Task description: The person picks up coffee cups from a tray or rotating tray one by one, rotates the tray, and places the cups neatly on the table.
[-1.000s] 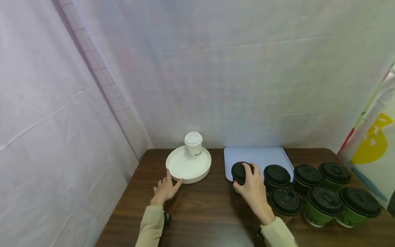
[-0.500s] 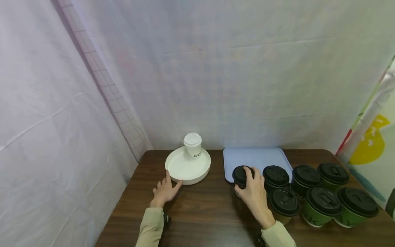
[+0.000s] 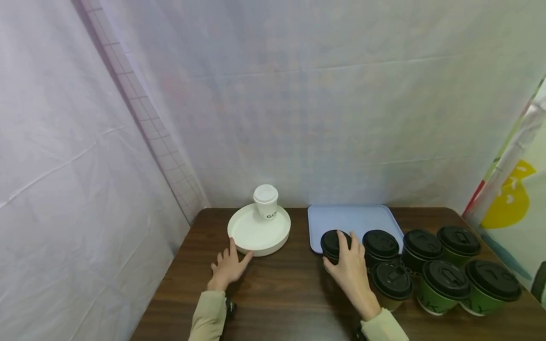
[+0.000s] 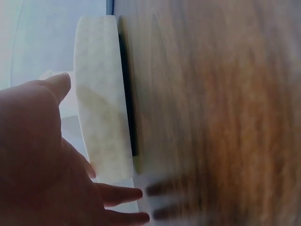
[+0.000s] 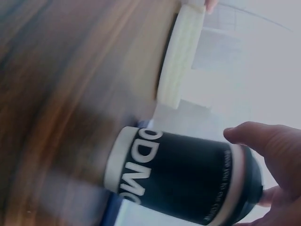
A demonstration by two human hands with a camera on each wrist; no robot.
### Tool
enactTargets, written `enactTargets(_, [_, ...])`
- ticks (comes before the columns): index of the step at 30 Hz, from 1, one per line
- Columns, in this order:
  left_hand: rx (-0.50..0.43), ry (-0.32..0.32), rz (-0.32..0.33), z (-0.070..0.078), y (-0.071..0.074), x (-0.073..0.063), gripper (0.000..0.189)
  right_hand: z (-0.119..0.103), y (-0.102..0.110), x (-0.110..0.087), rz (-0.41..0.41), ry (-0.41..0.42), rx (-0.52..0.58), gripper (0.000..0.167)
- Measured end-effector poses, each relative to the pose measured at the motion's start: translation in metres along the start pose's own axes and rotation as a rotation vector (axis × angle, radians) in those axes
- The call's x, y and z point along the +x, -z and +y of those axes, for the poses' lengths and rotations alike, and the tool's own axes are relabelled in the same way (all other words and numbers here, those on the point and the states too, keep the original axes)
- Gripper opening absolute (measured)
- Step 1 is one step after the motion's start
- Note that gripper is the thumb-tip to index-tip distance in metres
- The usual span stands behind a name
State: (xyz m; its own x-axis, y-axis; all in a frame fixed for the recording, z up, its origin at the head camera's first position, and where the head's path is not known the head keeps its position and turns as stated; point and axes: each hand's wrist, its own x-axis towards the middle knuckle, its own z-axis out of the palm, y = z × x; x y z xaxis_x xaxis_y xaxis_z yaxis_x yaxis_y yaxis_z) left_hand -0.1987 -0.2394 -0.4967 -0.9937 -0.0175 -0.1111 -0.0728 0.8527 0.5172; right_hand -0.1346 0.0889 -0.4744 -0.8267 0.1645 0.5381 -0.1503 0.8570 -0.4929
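In the head view my right hand grips a black-lidded paper cup near its top, at the front left corner of a light blue tray. The right wrist view shows the dark cup with white lettering, my thumb by its lid edge and the other fingers partly hidden. My left hand has its fingers spread at the front of a round white tray, touching or almost touching its rim. On that round tray stands a white lidded cup.
Several black-lidded cups crowd the table's right side, among them a dark one, a brown one and a green one. Pale curtains hang behind and left of the brown wooden table.
My right hand and the cup in it have shifted slightly down and right in the head view, mostly in the first half second. My left hand stays by the round tray.
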Motion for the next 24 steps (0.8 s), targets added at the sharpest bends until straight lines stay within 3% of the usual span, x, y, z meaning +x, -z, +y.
enactTargets(7, [0.015, 0.004, 0.027, 0.003, -0.005, -0.006, 0.105, -0.021, 0.003, -0.003, 0.053, 0.105, -0.012, 0.082])
enactTargets(13, [0.043, -0.01, 0.064, 0.011, -0.008, -0.011, 0.102, -0.041, -0.008, 0.003, 0.074, 0.221, -0.005, 0.084])
enactTargets(18, [0.07, -0.026, 0.096, 0.017, -0.009, -0.015, 0.101, -0.057, -0.025, 0.012, 0.025, 0.29, 0.025, 0.081])
enactTargets(24, [0.099, -0.053, 0.123, 0.021, -0.013, -0.019, 0.096, -0.075, -0.042, 0.029, -0.109, 0.32, 0.061, 0.071])
